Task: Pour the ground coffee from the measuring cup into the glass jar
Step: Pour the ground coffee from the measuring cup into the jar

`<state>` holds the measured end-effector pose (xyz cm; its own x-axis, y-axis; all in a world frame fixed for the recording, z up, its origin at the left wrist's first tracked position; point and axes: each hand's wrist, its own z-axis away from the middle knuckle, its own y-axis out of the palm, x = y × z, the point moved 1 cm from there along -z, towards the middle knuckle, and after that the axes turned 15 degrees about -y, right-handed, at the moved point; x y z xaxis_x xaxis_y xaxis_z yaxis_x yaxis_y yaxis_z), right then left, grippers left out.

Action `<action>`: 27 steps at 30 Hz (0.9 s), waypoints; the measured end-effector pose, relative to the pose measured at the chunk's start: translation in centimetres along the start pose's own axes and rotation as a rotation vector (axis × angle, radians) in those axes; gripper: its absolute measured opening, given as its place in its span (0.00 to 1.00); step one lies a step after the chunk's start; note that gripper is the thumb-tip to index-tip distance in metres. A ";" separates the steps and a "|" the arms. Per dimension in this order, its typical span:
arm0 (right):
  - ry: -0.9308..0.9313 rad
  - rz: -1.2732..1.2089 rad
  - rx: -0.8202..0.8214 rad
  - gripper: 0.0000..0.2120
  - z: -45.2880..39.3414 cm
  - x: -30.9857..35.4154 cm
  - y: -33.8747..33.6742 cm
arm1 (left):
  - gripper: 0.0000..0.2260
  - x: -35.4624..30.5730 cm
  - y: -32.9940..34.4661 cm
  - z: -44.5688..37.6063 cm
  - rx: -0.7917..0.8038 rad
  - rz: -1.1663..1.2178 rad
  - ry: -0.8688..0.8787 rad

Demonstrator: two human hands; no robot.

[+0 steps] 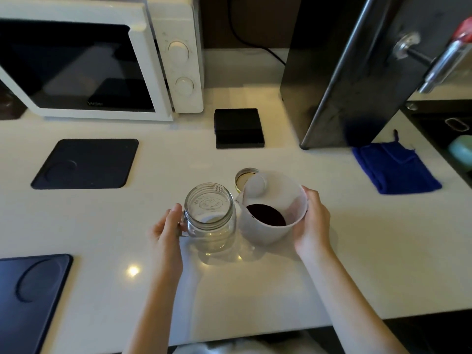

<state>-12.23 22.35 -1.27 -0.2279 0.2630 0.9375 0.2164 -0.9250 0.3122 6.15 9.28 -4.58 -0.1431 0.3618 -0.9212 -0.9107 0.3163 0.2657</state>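
Near the middle of the counter (255, 290), toward its front edge, the left hand (167, 229) grips the handle of the empty, lidless glass jar (210, 217), while the right hand (313, 222) is wrapped around the far side of the measuring cup (273, 208). The cup, with ground coffee (265, 214) in its bottom, sits just beside the jar with its spout toward the jar. This looks like the set-up just before pouring; next the cup must be lifted and tipped so the spout clears the jar's mouth.

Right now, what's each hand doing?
Left hand: closed on the glass jar handle.
Right hand: holding the measuring cup of ground coffee.
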 end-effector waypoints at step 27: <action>-0.876 0.547 0.537 0.10 -3.8 10.8 5.6 | 0.25 -3.8 5.1 1.3 -0.062 -0.591 0.089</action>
<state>-17.07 18.94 10.07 0.7087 0.1581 0.6875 0.5056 -0.7935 -0.3387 2.54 10.69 0.64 0.3646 0.0645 -0.9289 -0.8664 0.3890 -0.3131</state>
